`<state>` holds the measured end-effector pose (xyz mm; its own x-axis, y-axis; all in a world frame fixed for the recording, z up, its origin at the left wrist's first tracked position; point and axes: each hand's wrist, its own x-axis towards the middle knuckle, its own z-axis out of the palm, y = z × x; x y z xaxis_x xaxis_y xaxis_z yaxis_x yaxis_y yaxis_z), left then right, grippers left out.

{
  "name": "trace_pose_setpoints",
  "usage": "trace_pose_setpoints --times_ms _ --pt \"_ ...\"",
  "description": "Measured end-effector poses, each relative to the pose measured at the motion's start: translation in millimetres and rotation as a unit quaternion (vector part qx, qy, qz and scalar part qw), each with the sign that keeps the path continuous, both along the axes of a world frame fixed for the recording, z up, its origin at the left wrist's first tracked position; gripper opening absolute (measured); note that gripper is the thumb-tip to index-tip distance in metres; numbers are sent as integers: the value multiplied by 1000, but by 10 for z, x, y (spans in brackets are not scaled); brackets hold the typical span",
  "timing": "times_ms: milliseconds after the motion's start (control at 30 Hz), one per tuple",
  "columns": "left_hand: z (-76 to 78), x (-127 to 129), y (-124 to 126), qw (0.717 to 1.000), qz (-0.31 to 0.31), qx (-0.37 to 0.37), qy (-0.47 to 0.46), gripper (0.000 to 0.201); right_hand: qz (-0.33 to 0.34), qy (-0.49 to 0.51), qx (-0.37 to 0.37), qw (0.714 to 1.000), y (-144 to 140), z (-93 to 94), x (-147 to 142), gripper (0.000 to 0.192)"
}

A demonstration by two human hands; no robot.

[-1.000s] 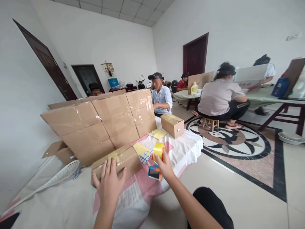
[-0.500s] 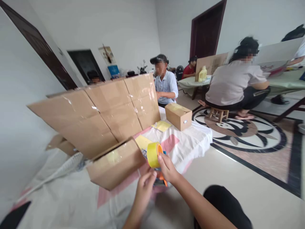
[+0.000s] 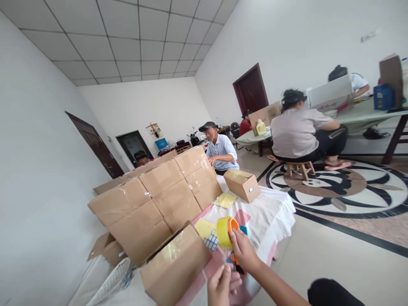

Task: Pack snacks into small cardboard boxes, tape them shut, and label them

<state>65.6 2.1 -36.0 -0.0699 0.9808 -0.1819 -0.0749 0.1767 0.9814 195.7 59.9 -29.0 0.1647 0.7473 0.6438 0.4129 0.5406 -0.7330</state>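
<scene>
Gripping the tape dispenser [image 3: 230,238] with its yellow roll, the right hand [image 3: 244,251] hovers over the desk [image 3: 270,212]; the left hand [image 3: 220,285] pinches the clear tape end just below. A tilted cardboard box [image 3: 175,267] sits beside them, stacked boxes [image 3: 153,199] behind.
</scene>
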Motion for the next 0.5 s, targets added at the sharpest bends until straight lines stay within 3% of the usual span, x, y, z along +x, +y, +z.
trace_pose_setpoints --times_ms 267,500 --pt "-63 191 52 998 -61 5 -3 85 -80 93 -12 992 183 141 244 48" --pt "-262 136 -48 995 -93 -23 40 87 -30 117 -66 990 190 233 284 52"
